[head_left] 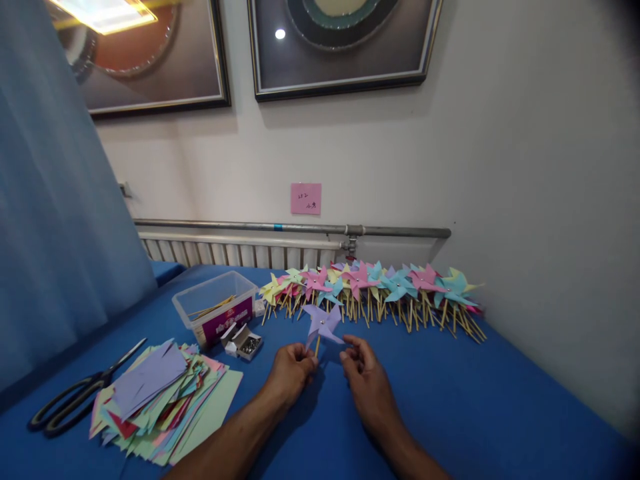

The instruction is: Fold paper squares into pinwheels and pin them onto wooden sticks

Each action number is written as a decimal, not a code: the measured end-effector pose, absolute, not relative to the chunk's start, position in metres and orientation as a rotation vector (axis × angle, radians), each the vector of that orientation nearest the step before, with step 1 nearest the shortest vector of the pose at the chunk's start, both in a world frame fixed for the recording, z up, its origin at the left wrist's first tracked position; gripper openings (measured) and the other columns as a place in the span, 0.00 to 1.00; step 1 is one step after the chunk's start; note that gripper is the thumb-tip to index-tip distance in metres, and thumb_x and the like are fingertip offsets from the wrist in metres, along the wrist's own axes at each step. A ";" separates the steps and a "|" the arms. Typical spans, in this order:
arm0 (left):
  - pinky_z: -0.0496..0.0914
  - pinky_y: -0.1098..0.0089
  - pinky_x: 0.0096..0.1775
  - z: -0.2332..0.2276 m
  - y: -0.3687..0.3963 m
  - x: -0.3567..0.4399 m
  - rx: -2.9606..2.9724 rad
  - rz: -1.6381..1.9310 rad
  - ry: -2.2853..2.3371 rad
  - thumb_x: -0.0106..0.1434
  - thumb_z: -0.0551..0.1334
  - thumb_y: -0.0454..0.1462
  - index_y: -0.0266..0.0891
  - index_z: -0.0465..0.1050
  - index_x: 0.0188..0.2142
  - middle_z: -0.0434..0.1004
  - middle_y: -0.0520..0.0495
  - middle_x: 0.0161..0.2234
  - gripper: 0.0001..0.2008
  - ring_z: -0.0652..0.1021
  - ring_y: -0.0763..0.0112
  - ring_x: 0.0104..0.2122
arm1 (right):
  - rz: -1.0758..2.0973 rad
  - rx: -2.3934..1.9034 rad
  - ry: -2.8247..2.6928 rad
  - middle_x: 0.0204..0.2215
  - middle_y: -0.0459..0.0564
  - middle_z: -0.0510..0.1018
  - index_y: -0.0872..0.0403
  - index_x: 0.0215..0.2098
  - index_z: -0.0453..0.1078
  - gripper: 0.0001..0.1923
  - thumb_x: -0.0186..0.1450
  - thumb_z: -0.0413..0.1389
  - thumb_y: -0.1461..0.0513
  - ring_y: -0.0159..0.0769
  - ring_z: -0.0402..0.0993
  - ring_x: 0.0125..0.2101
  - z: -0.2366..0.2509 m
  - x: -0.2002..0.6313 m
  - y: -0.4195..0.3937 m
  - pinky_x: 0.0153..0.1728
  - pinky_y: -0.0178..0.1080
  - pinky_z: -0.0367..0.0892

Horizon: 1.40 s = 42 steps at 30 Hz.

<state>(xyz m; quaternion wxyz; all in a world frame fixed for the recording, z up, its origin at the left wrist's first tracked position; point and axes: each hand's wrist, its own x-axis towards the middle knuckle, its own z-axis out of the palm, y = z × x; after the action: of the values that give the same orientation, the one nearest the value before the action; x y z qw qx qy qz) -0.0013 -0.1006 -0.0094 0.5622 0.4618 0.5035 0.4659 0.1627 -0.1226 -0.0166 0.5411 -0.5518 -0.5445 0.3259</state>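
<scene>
My left hand [293,373] pinches the wooden stick of a lilac paper pinwheel [323,322] and holds it upright over the blue table [450,400]. My right hand [361,365] hovers just to the right of the stick, fingers curled near a lower vane; whether it touches the paper is unclear. A long row of finished pinwheels [375,290] in pink, turquoise, yellow and lilac lies along the back of the table, just beyond the one I hold.
A stack of coloured paper sheets [160,400] lies front left, with black scissors [75,397] beside it. A clear plastic tub [216,308] with sticks and a small open box of pins [245,343] sit behind the stack. A radiator [240,253] and wall lie behind.
</scene>
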 end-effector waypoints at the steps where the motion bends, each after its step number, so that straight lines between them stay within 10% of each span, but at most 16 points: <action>1: 0.55 0.74 0.19 -0.010 -0.100 -0.001 1.094 1.098 1.184 0.44 0.68 0.41 0.38 0.67 0.25 0.67 0.57 0.17 0.13 0.64 0.79 0.14 | 0.780 -1.316 -1.315 0.32 0.47 0.77 0.50 0.51 0.72 0.21 0.64 0.56 0.50 0.35 0.70 0.25 -0.017 0.162 -0.124 0.28 0.37 0.66; 15: 0.55 0.74 0.20 -0.006 -0.105 0.001 1.066 1.086 1.088 0.42 0.69 0.39 0.38 0.68 0.24 0.65 0.58 0.15 0.12 0.64 0.79 0.14 | 0.907 -1.211 -1.539 0.25 0.42 0.72 0.49 0.53 0.74 0.20 0.66 0.55 0.53 0.34 0.66 0.22 -0.008 0.147 -0.142 0.26 0.36 0.61; 25: 0.58 0.74 0.21 -0.005 -0.103 -0.003 1.036 1.105 1.110 0.43 0.69 0.42 0.39 0.66 0.22 0.70 0.55 0.18 0.13 0.66 0.78 0.15 | 0.915 -1.260 -1.373 0.21 0.42 0.68 0.50 0.30 0.70 0.15 0.65 0.54 0.48 0.33 0.62 0.21 -0.010 0.148 -0.135 0.24 0.35 0.59; 31: 0.56 0.74 0.20 -0.007 -0.103 0.000 1.073 1.061 1.135 0.44 0.68 0.41 0.38 0.68 0.24 0.69 0.56 0.18 0.12 0.65 0.79 0.14 | 0.764 -1.261 -1.142 0.34 0.47 0.75 0.50 0.55 0.67 0.27 0.61 0.56 0.49 0.34 0.65 0.23 -0.004 0.163 -0.123 0.24 0.36 0.62; 42: 0.56 0.75 0.20 -0.006 -0.104 -0.001 1.066 1.072 1.159 0.44 0.68 0.39 0.38 0.68 0.24 0.68 0.57 0.17 0.11 0.65 0.79 0.14 | 0.740 -1.287 -1.293 0.30 0.48 0.77 0.51 0.52 0.71 0.23 0.65 0.54 0.47 0.37 0.69 0.24 -0.006 0.163 -0.126 0.26 0.38 0.64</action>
<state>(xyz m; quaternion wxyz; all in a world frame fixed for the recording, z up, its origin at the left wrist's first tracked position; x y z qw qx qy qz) -0.0006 -0.1039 -0.0059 0.5796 0.4561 0.4958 0.4586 0.1631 -0.1257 -0.0064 0.5532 -0.5446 -0.5472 0.3129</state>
